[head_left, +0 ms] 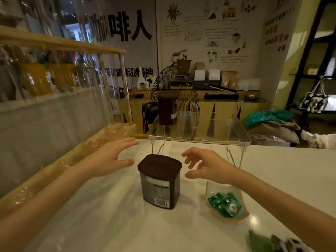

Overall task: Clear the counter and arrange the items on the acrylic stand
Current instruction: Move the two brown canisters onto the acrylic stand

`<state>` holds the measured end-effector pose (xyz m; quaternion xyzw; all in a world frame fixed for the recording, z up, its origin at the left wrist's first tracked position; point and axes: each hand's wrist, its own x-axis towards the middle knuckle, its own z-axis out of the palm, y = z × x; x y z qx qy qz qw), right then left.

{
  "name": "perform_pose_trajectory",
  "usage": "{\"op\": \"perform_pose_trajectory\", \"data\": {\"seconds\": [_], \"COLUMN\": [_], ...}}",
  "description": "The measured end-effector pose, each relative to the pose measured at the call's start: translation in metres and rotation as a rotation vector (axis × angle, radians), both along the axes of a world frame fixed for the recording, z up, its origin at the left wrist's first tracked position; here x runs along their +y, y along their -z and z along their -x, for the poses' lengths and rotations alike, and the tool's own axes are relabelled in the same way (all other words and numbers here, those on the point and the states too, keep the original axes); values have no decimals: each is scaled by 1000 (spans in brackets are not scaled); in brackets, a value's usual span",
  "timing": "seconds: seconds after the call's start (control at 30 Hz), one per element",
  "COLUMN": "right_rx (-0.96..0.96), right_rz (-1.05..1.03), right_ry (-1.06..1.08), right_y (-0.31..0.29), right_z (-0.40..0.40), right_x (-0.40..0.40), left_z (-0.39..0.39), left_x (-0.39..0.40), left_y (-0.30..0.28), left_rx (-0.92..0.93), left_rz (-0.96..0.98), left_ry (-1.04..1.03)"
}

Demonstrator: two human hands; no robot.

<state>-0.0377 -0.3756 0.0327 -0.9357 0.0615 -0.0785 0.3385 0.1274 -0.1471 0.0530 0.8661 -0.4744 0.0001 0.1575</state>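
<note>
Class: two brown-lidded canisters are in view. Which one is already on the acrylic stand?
The far canister, on the left of the acrylic stand's top. The near canister sits on the white counter between both open hands.

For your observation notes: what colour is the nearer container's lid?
Dark brown lid, seen in the head view.

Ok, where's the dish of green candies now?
The dish of green candies sits on the counter, right of the brown-lidded canister, beneath the right hand.
</note>
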Motion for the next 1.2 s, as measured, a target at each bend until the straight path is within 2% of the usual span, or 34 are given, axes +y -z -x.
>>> {"op": "perform_pose_trajectory", "data": {"seconds": [0.2, 0.43, 0.63, 0.87, 1.0, 1.1, 1.2], "right_rx": [202, 168, 82, -9, -81, -230, -351], "right_rz": [-15, -117, -67, -45, 45, 63, 64], "right_ry": [-37, 14, 30, 56, 40, 8, -15], "right_y": [29, 43, 46, 39, 22, -1, -24], "right_z": [-6, -12, -7, -1, 4, 8, 9], "right_x": [16, 29, 32, 43, 50, 53, 49], "left_z": [29, 64, 82, 82, 78, 76, 72], "left_x": [5, -14, -31, -39, -35, -34, -37], "left_y": [36, 68, 73, 60, 40, 8, -28], "left_rx": [241, 513, 580, 609, 557, 509, 551], "left_rz": [-29, 274, 545, 571, 531, 577, 611], "left_ry": [-83, -169, -258, -280, -221, -129, -2]}}
